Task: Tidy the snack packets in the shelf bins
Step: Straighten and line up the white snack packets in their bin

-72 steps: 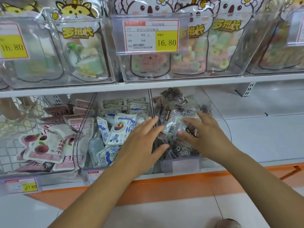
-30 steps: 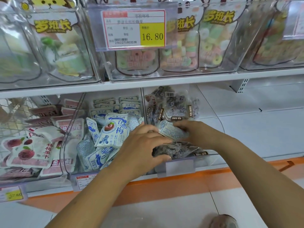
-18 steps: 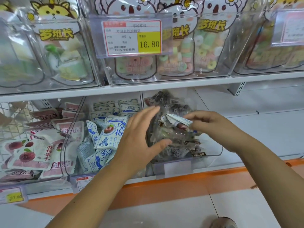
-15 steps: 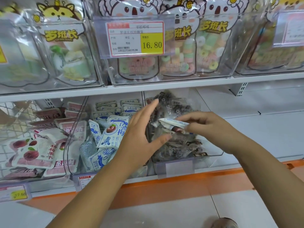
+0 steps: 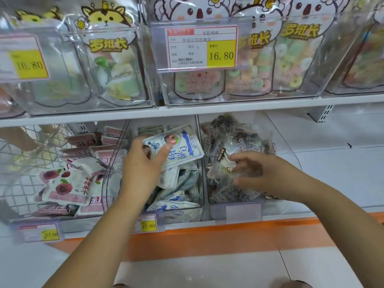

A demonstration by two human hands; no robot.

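"Lower row of the shop shelf point(image 5: 342, 173)?"

"The left hand point(image 5: 143, 165) pinches a white-and-blue flat packet point(image 5: 185, 146) over the clear plastic middle bin point(image 5: 113, 175), probably because its matches lie there."

"The right hand point(image 5: 255, 173)?"

"Among dark clear-wrapped packets point(image 5: 228, 136), right bin point(image 5: 291, 163); grip cannot be told."

Left hand point(image 5: 143, 164) and right hand point(image 5: 256, 172) join forearms that seem bare throughout the view.

Upper middle price tag point(image 5: 201, 47): "16.80", barcode number 2302271603539
Upper left price tag point(image 5: 22, 59): "16.80", blurred
Cartoon pouches point(image 5: 108, 45), upper bins: "罗班长"
Lower middle price tag point(image 5: 148, 225): "17.80"
Pink packet point(image 5: 68, 186): "杨梅果干"
Blue-white packet point(image 5: 178, 146): last character "梅", rest unclear
Lower left price tag point(image 5: 37, 233): unreadable
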